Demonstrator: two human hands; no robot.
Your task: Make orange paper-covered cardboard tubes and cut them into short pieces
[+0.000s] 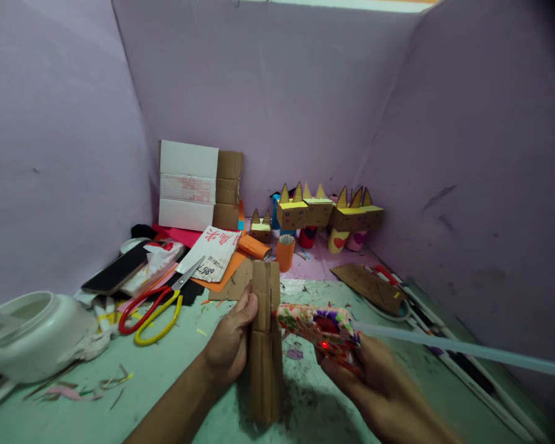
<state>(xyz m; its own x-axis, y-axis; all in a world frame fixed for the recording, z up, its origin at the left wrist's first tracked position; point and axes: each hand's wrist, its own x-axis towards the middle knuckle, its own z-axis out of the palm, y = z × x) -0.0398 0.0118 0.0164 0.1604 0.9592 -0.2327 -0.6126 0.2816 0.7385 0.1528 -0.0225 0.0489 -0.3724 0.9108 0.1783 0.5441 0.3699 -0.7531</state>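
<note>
Left hand clamped on folded corrugated cardboard, 6 o'clock. Right hand wrapped round floral-patterned hot glue gun, 5 o'clock, nozzle at cardboard's right side. Looks like gluing step; calls for steady cardboard, controlled nozzle along edge.

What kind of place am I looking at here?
Probably a craft workspace: there are scissors, a patterned glue gun in the right hand, and little cardboard figures with pointed ears against the back wall.
</note>
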